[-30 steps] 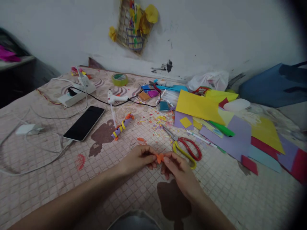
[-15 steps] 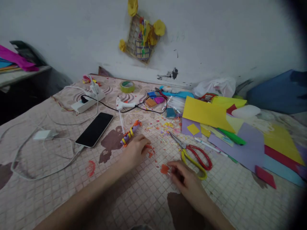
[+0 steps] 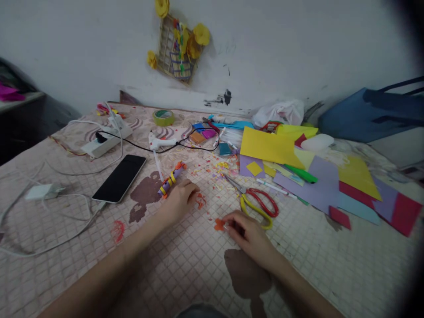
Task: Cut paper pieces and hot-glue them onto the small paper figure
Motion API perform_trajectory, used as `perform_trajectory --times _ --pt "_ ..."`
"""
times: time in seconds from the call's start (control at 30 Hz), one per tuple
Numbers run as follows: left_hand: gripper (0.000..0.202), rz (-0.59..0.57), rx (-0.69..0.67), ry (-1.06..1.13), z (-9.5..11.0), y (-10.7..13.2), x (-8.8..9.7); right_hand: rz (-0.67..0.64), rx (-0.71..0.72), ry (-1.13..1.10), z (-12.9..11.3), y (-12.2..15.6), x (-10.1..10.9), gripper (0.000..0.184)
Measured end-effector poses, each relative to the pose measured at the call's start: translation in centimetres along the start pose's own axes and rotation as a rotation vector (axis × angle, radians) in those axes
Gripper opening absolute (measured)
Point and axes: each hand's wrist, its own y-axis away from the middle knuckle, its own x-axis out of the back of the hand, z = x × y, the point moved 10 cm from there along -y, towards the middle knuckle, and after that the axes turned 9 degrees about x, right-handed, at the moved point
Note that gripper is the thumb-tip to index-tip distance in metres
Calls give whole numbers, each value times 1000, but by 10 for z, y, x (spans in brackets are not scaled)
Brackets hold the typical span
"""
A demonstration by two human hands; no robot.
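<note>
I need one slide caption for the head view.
Right hand at an orange cutout, left hand beside orange scraps, scissors nearby.

A craft corner, apparently in a home, is suggested by a table covered with a pale cloth printed in a grid with brown motifs [image 3: 185, 260]. Cutting work is indicated by metal scissors with one red and one yellow handle [image 3: 244, 191]. Right of the scissors, flat yellow sheets [image 3: 268, 145] and lilac sheets [image 3: 316, 187] are piled; beyond them, tiny coloured scraps [image 3: 221, 165] are strewn. Left of the scissors, a white glue gun [image 3: 164, 142] and a black-screened phone [image 3: 119, 179] are placed. On the stained white wall [image 3: 281, 53] behind the scissors, a lattice hanging trimmed with yellow flowers [image 3: 165, 42] is displayed.
</note>
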Motion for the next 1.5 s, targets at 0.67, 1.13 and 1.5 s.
perform_trajectory --times 0.67,1.13,1.5 --pt "15 -135 275 721 -5 1 -5 152 -57 -67 10 7 10 14" --pt "17 -384 329 824 29 32 -58 144 -134 -336 11 4 6 18" --pt "24 -668 496 1021 32 46 -85 142 -192 -485 21 3 -1 16"
